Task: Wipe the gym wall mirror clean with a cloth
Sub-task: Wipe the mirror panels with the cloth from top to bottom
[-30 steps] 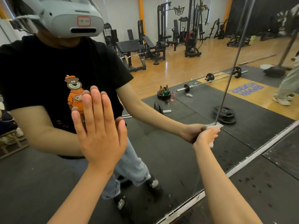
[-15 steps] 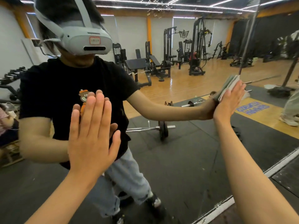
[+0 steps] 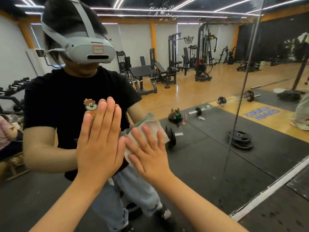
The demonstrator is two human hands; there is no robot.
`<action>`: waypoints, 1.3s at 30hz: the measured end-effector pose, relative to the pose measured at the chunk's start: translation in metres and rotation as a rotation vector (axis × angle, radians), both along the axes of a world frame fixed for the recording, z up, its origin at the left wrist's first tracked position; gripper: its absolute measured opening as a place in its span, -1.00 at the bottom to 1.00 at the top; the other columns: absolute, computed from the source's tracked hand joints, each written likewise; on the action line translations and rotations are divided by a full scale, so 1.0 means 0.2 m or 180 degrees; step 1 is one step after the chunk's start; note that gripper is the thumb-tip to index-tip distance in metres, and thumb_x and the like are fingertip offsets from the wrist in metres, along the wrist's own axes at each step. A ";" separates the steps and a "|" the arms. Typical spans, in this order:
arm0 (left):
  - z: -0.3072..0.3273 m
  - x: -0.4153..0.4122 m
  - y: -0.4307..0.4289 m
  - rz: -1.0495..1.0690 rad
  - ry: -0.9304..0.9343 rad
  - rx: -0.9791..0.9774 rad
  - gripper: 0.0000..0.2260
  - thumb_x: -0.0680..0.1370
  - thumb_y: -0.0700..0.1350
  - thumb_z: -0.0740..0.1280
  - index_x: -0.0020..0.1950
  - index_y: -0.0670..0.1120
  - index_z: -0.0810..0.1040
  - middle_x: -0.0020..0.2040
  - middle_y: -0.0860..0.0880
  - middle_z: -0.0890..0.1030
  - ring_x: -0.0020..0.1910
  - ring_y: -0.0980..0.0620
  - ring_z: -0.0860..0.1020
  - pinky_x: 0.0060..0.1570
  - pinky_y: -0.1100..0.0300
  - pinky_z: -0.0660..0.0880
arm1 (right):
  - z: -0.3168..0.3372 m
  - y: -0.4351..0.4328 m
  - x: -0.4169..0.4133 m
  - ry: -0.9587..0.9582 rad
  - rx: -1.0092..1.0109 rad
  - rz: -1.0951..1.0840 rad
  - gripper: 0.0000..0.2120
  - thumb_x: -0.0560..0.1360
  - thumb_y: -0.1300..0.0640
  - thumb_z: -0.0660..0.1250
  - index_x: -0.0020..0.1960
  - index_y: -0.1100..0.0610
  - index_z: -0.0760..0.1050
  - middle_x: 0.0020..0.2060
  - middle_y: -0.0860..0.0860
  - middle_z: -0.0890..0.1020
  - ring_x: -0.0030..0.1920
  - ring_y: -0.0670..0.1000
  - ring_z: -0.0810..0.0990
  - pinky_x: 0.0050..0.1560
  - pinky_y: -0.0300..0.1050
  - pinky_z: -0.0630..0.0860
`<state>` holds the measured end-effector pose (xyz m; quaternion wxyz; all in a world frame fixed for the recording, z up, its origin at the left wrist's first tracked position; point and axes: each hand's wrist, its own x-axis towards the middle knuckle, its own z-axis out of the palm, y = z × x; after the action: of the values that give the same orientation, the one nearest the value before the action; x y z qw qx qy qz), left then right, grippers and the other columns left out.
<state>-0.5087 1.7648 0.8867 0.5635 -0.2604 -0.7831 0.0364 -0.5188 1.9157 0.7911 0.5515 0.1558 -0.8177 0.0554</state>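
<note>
The wall mirror (image 3: 209,161) fills almost the whole view and reflects me and the gym behind. My left hand (image 3: 100,139) lies flat against the glass, fingers straight and together, pointing up. Right beside it, my right hand (image 3: 147,151) presses a whitish folded cloth (image 3: 153,128) against the mirror with straight, spread fingers. The cloth's upper edge and right corner stick out past my fingertips; the rest is hidden under the palm. The two hands nearly touch at the thumbs.
The mirror's white bottom frame (image 3: 270,188) runs diagonally at lower right, with dark rubber floor (image 3: 284,213) below it. A vertical seam (image 3: 240,97) splits the glass on the right. Reflected: weight plates, a barbell, benches and machines.
My right hand has swept the cloth from the upper right down and left across the glass to beside my left hand. The left hand stays flat on the mirror. My view has tilted upward.
</note>
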 end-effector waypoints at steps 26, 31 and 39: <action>0.48 -0.02 -0.23 0.0052 0.0267 -0.0685 -0.42 0.63 -0.03 -0.06 0.60 -0.28 0.05 0.62 -0.21 0.04 0.60 -0.14 0.03 0.56 -0.07 -0.06 | 0.59 -0.20 0.01 0.0162 0.0268 -0.0053 -0.46 0.67 -0.11 -0.06 0.60 0.00 -0.05 0.60 0.02 0.03 0.61 0.14 -0.05 0.54 0.26 -0.12; 0.47 -0.04 -0.22 -0.0004 0.0296 -0.0613 -0.41 0.64 0.03 -0.04 0.60 -0.27 0.05 0.62 -0.21 0.05 0.60 -0.15 0.05 0.53 -0.13 0.05 | 0.75 0.18 -0.06 0.0306 -0.0228 -0.0313 -0.44 0.66 -0.15 -0.06 0.61 -0.06 -0.10 0.60 0.01 0.00 0.61 0.11 -0.04 0.55 0.26 -0.06; 0.45 -0.04 -0.22 -0.0016 0.0415 -0.0171 -0.43 0.66 0.01 -0.06 0.60 -0.27 0.02 0.62 -0.21 0.01 0.60 -0.16 0.02 0.55 -0.09 -0.01 | 1.08 0.18 -0.04 0.0157 -0.1617 -0.0595 -0.42 0.67 -0.11 -0.23 0.62 0.13 -0.14 0.61 0.17 -0.09 0.59 0.15 -0.14 0.52 0.35 -0.14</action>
<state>-0.5169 1.7205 0.9765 0.6063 -0.2744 -0.7428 0.0729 -0.5266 1.9516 1.0075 0.5953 -0.0625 -0.7747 0.2038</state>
